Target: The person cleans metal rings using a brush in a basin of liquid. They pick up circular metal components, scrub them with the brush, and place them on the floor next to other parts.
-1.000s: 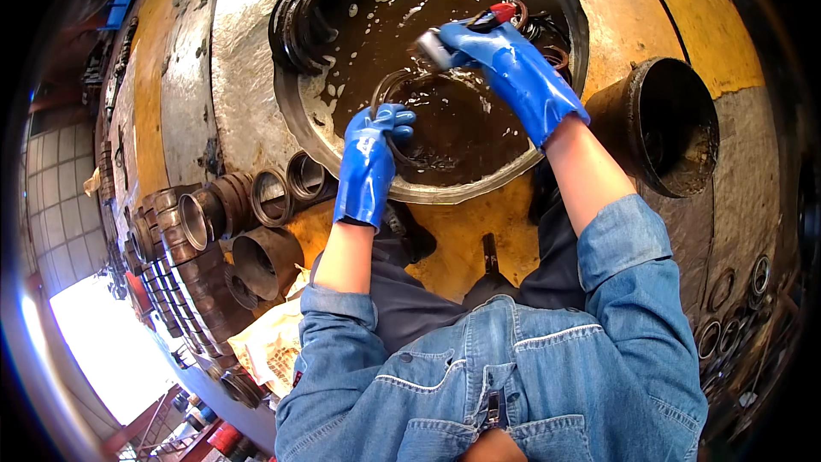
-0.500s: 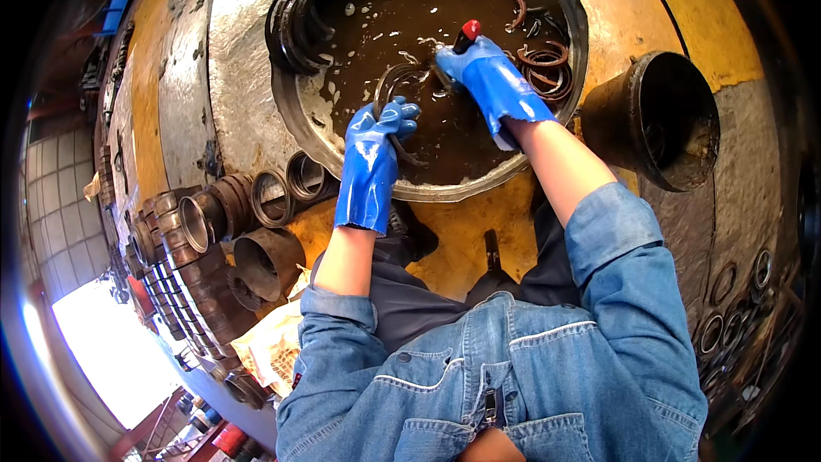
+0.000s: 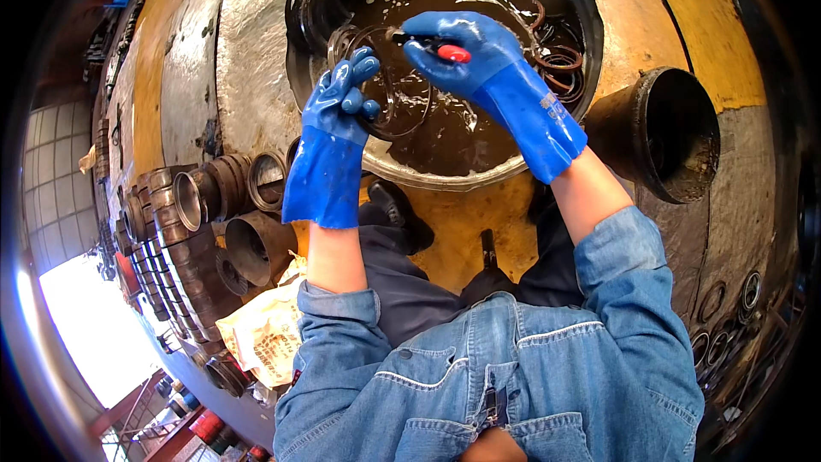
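Note:
Both my hands wear blue rubber gloves and are over a round tub (image 3: pixel 466 180) of murky brown liquid. My left hand (image 3: pixel 338 98) grips thin metal rings (image 3: pixel 402 133) by their near left side; how many it holds I cannot tell. In my right hand (image 3: pixel 466 51) is a hand tool with a red-and-black handle (image 3: pixel 454 53), its dark end pointing left toward the rings. The glove hides much of this tool, so its kind cannot be made out. Dark rings (image 3: pixel 306 13) lean against the tub's left wall, and brownish rings (image 3: pixel 560 64) lie at its right side.
A dark, rusty bucket (image 3: pixel 624 133) stands right of the tub. To the left are several metal cylinders and rings (image 3: pixel 186 202), a larger sleeve (image 3: pixel 256 248) and a printed paper bag (image 3: pixel 265 325). More rings (image 3: pixel 751 291) lie at the far right. My feet are below the tub.
My left hand has moved left and slightly away with the rings. My right hand has come up and left, closer to the rings, and the tool's red end now points right.

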`<state>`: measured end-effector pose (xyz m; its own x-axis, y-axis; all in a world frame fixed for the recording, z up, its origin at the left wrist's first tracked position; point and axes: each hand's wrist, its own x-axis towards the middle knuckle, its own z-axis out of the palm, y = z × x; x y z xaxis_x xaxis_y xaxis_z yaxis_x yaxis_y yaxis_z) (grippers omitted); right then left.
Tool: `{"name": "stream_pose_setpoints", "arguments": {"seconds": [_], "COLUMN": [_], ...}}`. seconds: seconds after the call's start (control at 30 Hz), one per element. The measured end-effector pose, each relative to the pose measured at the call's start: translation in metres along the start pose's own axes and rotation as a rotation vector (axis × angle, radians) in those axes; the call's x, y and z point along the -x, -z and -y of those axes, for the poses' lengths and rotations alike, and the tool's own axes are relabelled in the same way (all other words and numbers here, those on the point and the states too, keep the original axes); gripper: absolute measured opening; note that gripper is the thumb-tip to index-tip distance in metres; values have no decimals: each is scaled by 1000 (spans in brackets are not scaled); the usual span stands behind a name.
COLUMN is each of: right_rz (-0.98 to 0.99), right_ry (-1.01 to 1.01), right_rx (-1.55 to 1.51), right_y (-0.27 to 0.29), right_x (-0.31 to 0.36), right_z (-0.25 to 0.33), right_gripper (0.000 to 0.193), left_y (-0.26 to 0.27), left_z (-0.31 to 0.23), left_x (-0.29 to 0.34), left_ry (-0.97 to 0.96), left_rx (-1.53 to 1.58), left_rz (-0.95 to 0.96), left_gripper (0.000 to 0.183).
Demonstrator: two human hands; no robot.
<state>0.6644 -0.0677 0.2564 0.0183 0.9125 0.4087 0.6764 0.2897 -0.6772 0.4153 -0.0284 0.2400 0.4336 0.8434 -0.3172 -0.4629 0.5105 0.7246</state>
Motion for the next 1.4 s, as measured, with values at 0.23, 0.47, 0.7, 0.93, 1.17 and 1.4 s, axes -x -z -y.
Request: {"name": "stream_pose_setpoints", "arguments": {"seconds": [0.23,0.47,0.7,0.93,1.17,1.4], "right_rz": [85,457,716,707,-115,82], "right_ry": [5,-548,-608,-905,-665,-748], "right_rx": [121,0,-531,-22,13,-927], "right_y": [-32,-37,-16,24,39,20], "right_x": [3,2,6,1,12,36], "right_z": [-8,9,2,-14,-44,-46], "right_gripper": [23,25,47,46,46,33], "left_y": [-14,-14,-20,16,13,2], "left_z": [-6,-3,-2,-12,-8,-7], "left_x": [8,9,11,0,2,2], "left_ry": [116,96,-4,0,53,19], "left_rx": [-118,-170,-307,17,586,733], "left_rz": [40,94,-36,175,545,764], "left_gripper": [44,48,51,48,45,47]}}
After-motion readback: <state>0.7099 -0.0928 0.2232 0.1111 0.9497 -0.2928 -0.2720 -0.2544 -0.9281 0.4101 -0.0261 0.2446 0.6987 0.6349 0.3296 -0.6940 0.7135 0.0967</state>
